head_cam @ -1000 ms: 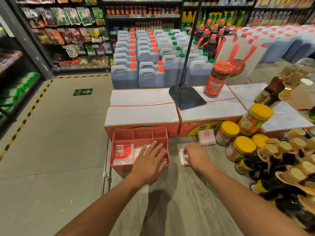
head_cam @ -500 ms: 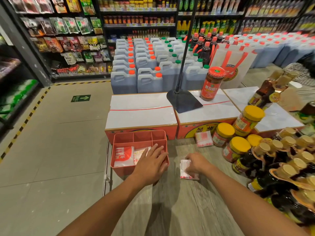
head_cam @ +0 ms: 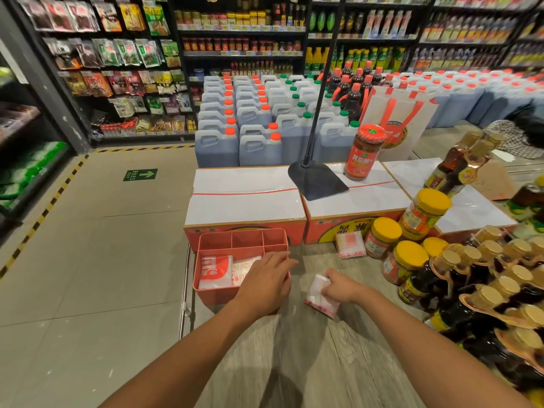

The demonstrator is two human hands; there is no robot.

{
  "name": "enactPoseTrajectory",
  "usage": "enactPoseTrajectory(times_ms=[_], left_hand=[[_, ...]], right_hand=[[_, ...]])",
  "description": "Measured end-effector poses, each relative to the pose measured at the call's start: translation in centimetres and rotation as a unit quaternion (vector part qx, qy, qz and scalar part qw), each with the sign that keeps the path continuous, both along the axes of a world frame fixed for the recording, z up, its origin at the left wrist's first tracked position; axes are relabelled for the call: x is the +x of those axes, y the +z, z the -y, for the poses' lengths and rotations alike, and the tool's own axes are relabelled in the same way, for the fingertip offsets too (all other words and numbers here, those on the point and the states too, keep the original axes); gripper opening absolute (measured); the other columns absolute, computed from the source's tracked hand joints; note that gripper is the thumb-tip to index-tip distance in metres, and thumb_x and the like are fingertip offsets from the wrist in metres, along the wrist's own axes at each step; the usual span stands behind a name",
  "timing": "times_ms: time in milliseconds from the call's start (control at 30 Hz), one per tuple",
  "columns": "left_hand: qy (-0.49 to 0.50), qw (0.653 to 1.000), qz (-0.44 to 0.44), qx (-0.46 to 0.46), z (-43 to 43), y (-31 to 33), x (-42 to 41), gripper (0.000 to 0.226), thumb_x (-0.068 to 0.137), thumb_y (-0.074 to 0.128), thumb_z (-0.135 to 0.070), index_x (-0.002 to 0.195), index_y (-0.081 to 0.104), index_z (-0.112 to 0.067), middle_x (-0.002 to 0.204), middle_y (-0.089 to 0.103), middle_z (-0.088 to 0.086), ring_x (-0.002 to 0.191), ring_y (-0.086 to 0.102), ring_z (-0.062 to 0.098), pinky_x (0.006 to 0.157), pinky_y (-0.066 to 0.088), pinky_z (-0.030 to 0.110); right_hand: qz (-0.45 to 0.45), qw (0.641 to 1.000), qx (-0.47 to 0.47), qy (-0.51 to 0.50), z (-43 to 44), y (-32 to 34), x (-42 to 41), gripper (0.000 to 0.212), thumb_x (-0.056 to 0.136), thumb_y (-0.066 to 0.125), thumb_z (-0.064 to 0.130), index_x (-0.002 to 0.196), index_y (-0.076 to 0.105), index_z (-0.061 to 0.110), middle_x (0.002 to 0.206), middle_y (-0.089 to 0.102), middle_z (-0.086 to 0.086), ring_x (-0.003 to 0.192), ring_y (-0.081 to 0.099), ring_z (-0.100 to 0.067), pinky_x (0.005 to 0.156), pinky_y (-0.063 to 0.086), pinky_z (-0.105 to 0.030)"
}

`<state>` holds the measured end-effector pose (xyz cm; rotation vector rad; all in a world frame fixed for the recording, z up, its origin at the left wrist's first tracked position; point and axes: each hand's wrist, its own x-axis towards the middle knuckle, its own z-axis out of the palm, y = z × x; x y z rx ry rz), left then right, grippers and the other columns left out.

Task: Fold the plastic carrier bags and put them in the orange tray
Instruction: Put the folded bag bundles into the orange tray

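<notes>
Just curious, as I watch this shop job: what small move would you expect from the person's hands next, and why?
Probably the right hand carries the folded white-and-red plastic bag it grips leftward into the orange plastic divided tray. Two folded bags already lie in it, and the left hand rests on its right side.

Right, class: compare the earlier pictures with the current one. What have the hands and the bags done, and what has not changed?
The right hand, which lay flat on the folded bag on the table, has curled round it and now grips it, tilting it up. The left hand still rests on the right side of the orange tray. The two folded bags inside it and the spare bag by the yellow-lidded jars have not moved.
</notes>
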<state>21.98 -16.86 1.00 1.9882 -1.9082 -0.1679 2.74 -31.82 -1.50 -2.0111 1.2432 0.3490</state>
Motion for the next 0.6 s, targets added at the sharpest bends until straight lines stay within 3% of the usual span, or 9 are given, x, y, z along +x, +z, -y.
enactPoseTrajectory(times_ms=[67,133,200,333,433,500,600], left_hand=[[0.005,0.999,-0.044,-0.009,0.1,0.3,0.0,0.045,0.101,0.053,-0.030,0.146,0.051,-0.027,0.151,0.048,-0.006,0.139,0.039,0.013,0.115,0.037,0.034],[0.024,0.992,-0.123,0.012,0.3,0.7,-0.1,0.046,0.101,0.054,-0.029,0.147,0.051,-0.026,0.147,0.052,-0.006,0.134,0.045,0.012,0.112,0.040,0.031],[0.052,0.975,-0.214,0.037,0.5,1.2,-0.1,0.044,0.102,0.055,-0.032,0.145,0.052,-0.028,0.140,0.059,-0.007,0.123,0.054,0.009,0.106,0.048,0.033],[0.109,0.920,-0.369,0.072,0.9,2.3,-0.2,0.041,0.103,0.054,-0.039,0.141,0.058,-0.026,0.129,0.068,-0.005,0.109,0.065,0.009,0.094,0.058,0.037],[0.120,0.837,-0.517,0.135,1.2,3.4,-0.4,0.033,0.103,0.056,-0.043,0.116,0.072,-0.017,0.101,0.074,0.003,0.082,0.071,0.014,0.076,0.060,0.033],[0.128,0.772,-0.596,0.178,1.3,4.1,-0.5,0.043,0.098,0.064,-0.050,0.112,0.074,-0.010,0.105,0.077,0.009,0.089,0.076,0.023,0.081,0.062,0.033],[0.115,0.750,-0.621,0.195,1.3,4.3,-0.5,0.044,0.096,0.070,-0.044,0.113,0.074,-0.003,0.108,0.077,0.014,0.100,0.076,0.027,0.085,0.062,0.034]], right_hand=[[0.040,0.999,0.017,-0.021,0.0,1.3,0.3,0.025,0.096,0.050,0.008,0.120,0.046,0.014,0.098,0.056,-0.003,0.084,0.057,-0.015,0.062,0.046,-0.028],[0.085,0.995,0.029,-0.044,0.2,2.9,0.6,0.021,0.095,0.045,0.001,0.111,0.050,0.014,0.093,0.055,-0.004,0.077,0.056,-0.014,0.059,0.044,-0.025],[0.127,0.990,0.027,-0.058,0.3,4.7,1.0,0.021,0.093,0.045,0.000,0.107,0.051,0.014,0.095,0.056,-0.007,0.079,0.057,-0.017,0.062,0.047,-0.029],[0.183,0.981,0.013,-0.057,0.8,7.9,1.7,0.029,0.095,0.051,0.005,0.123,0.050,0.015,0.109,0.057,-0.004,0.091,0.060,-0.016,0.067,0.052,-0.027],[0.199,0.979,0.018,-0.034,0.7,9.6,2.4,0.033,0.094,0.052,0.008,0.124,0.049,0.021,0.118,0.055,-0.002,0.104,0.058,-0.018,0.080,0.054,-0.033],[0.206,0.978,0.028,-0.020,0.3,10.3,2.9,0.035,0.093,0.053,0.009,0.124,0.049,0.025,0.120,0.056,-0.002,0.108,0.058,-0.018,0.088,0.053,-0.037],[0.201,0.978,0.055,0.007,-0.9,10.6,3.5,0.042,0.093,0.052,0.010,0.131,0.047,0.027,0.122,0.058,0.001,0.110,0.059,-0.015,0.091,0.052,-0.035]])
